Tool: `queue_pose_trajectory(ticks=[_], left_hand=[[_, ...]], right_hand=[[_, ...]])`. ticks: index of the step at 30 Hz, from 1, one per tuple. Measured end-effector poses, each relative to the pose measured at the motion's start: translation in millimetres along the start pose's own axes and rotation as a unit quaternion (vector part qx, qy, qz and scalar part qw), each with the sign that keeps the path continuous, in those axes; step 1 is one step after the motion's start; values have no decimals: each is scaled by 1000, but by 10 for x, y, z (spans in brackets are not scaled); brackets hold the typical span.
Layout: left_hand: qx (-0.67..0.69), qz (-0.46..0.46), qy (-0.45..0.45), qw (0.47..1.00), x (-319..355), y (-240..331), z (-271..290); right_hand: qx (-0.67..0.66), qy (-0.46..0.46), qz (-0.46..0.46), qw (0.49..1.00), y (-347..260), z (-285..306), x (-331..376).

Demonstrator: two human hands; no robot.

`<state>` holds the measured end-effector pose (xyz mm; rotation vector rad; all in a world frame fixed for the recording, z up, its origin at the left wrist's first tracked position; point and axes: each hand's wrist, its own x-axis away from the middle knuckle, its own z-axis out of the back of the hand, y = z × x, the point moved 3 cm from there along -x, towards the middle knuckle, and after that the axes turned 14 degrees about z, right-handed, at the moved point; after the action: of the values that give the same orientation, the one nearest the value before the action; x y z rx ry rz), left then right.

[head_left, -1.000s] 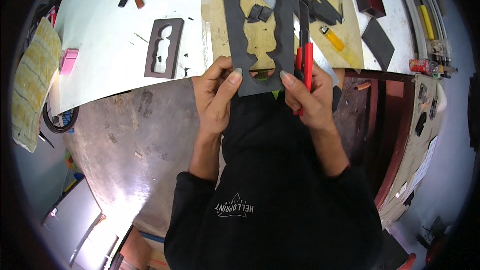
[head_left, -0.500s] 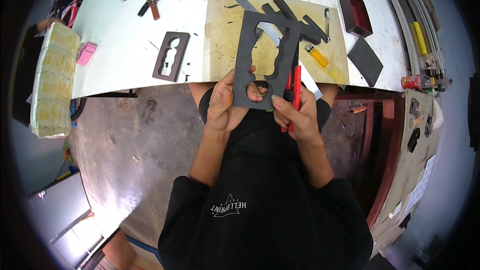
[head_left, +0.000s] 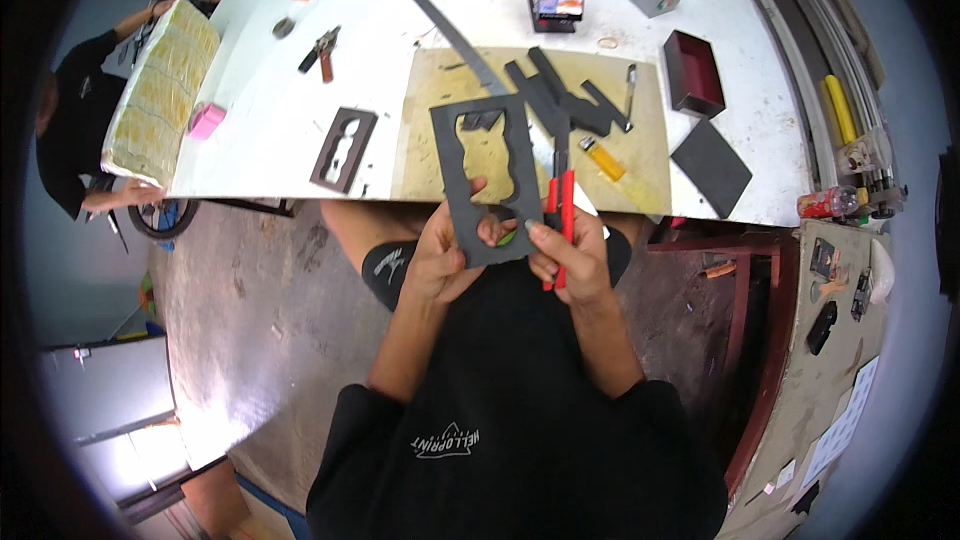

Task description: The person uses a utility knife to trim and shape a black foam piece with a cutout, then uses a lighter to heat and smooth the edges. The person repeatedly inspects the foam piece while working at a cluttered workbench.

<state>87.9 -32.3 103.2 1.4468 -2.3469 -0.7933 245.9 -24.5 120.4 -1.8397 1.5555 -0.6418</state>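
Far left of the fingers, a second person [head_left: 75, 125] is partly hidden behind a wrapped bundle [head_left: 160, 100]. Nearer lies a pink object [head_left: 207, 121], whose kind is hard to make out, then a hand tool [head_left: 323, 52] and a small frame [head_left: 326, 158]. Beyond the fingers, a ruler [head_left: 460, 40] runs onto the mat [head_left: 430, 80]; its near end is covered.

The left hand [head_left: 437, 252] grips the lower left edge of the black frame [head_left: 455, 180], which is held up before the body, at the near edge of the table [head_left: 270, 120]. Some of its fingertips show through the opening; the others are hidden behind. A green spot there cannot be identified.

The right hand [head_left: 577, 265] pinches the lower right edge and is also closed around a red cutter [head_left: 567, 210]; how each finger holds it cannot be seen. The cutter's dark upper part almost merges with black scraps [head_left: 545, 100] beyond. Right of these fingers are a lighter [head_left: 604, 159], a pen [head_left: 630, 98], an open box [head_left: 694, 75] and a black panel [head_left: 712, 170].
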Motion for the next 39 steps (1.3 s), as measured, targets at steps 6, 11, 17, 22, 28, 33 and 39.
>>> queue_pose_trajectory(ticks=[6,11,17,22,28,33,39], left_hand=[[-153,-56,82,983,-68,6,-72],[-232,-104,166,953,-56,31,-132],[-200,-68,84,974,-16,126,209],[27,43,-43,998,-124,204,479],[8,35,-52,998,-290,325,618],[-38,75,90,992,-247,449,719],[103,13,120,987,-347,449,666]], right_hand=[[-21,-12,7,1000,39,36,-16],[-24,10,16,1000,130,-38,-74],[10,48,24,999,232,-106,-132],[78,61,51,994,252,-179,-186],[197,89,55,975,159,-251,-406],[195,155,108,962,129,-284,-661],[225,109,83,965,243,-205,-732]])
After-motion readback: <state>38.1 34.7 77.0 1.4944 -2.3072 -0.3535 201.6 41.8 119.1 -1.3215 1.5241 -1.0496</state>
